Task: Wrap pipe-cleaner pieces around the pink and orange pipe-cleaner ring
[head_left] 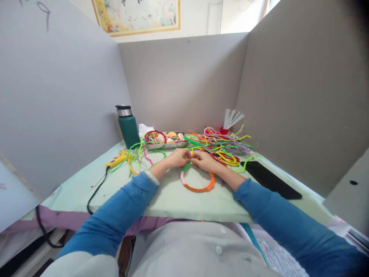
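A ring wrapped in fuzzy pipe cleaners (198,189) lies on the table in front of me, orange along the bottom and right, pink at the left and green at the upper left. My left hand (178,157) pinches at the top of this ring, near its green part. Close against it, my right hand (203,160) also has thumb and fingers pressed together at the ring's top. The fingertips of both hands nearly meet, and they hide what exactly is between them.
A metal tray (173,145) of shells and a pile of colourful pipe cleaners (219,140) lie behind my hands. Left are a yellow glue gun (117,159) with black cord and a green bottle (128,129). Glue sticks (230,119) and a black phone (269,179) are right. Grey partitions enclose the table.
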The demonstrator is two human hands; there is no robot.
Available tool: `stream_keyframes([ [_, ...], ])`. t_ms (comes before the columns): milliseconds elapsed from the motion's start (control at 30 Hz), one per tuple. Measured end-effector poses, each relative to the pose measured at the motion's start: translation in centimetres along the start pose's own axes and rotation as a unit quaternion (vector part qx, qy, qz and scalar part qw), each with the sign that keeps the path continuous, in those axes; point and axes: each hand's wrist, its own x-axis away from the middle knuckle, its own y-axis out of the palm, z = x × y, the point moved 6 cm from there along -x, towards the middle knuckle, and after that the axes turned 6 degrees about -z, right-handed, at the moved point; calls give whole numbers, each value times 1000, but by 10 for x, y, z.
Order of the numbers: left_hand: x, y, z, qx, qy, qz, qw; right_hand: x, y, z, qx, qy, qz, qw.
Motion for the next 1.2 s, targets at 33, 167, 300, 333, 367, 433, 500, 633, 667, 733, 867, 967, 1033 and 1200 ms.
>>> stream_keyframes([
  [33,0,0,0,1,-2,-2,1000,0,0,0,1,0,0,1000],
  [167,0,1,0,-3,-1,-2,1000,0,0,0,6,0,0,1000],
  [300,0,1,-1,-1,-3,-2,1000,0,0,-1,6,3,-2,1000],
  [333,0,1,-1,-1,-4,-2,1000,0,0,-1,5,4,-2,1000],
  [367,0,0,-1,-1,-4,-2,1000,0,0,-1,3,3,-2,1000],
  [433,0,0,0,-2,-2,-2,1000,0,0,-1,2,1,-1,1000],
  [500,1,0,1,-1,-3,-3,1000,0,0,0,3,3,0,1000],
  [633,1,0,1,4,-9,-5,1000,0,0,1,7,7,0,1000],
  [667,1,1,1,6,-10,-7,1000,0,0,0,8,6,-2,1000],
  [733,1,2,0,11,-12,-12,1000,0,0,0,12,5,-6,1000],
  [867,1,1,1,9,-3,-10,1000,0,0,-1,22,4,-7,1000],
  [967,2,0,3,8,-6,-10,1000,0,-1,-2,28,3,-4,1000],
  [1033,3,0,4,7,-11,-11,1000,0,-1,-2,32,3,-3,999],
  [1200,3,1,4,-5,-12,-17,1000,0,-1,-3,42,3,-2,999],
])
